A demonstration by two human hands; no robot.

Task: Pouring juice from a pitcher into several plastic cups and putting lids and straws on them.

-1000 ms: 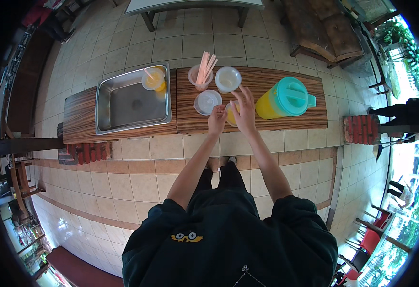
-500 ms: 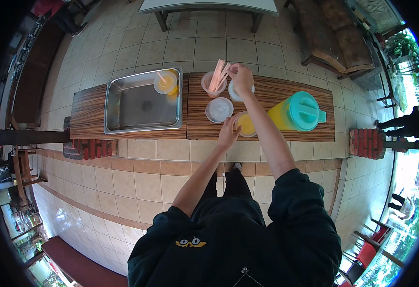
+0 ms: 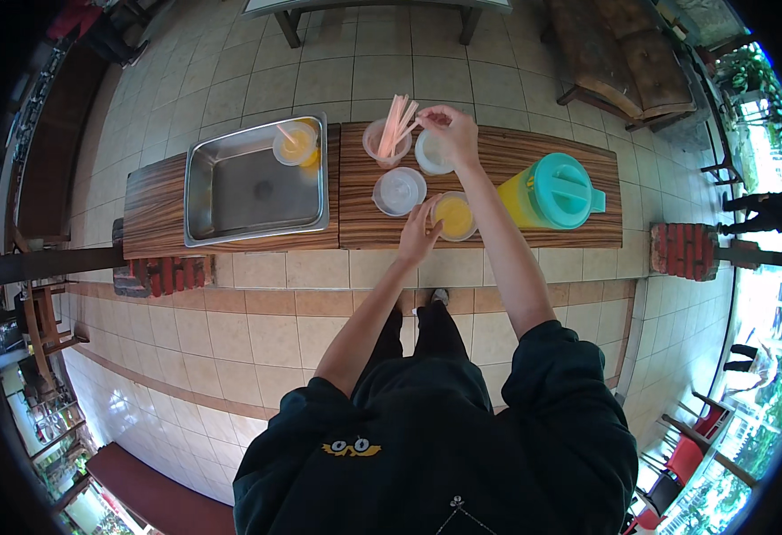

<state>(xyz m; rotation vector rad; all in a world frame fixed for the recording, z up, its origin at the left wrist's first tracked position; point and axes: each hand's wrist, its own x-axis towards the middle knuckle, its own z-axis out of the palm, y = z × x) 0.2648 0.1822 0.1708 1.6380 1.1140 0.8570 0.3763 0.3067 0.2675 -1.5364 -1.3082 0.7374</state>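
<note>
My left hand (image 3: 419,234) is closed against the left side of a clear plastic cup (image 3: 454,217) of yellow drink near the table's front edge. Farther off, my right hand (image 3: 453,132) pinches the upper end of a pale pink straw at the right of a bunch of straws (image 3: 392,127). The bunch leans in a clear cup (image 3: 376,145), and the pinched straw still slants out of it. Below my right hand is a round tub with white contents (image 3: 430,155), partly covered. Next to my left hand is a stack of clear cups or lids (image 3: 399,192).
A pitcher with a turquoise lid (image 3: 562,192) and yellow drink stands right of my right forearm. At left, a steel tray (image 3: 257,201) holds a cup of yellow drink with a straw (image 3: 296,145). Beyond the striped wooden table (image 3: 578,143) is a brown sofa (image 3: 627,67).
My right hand has shifted slightly, its fingers now at the straw's tip. My left hand still touches the cup of yellow drink. The whole view has shifted a little.
</note>
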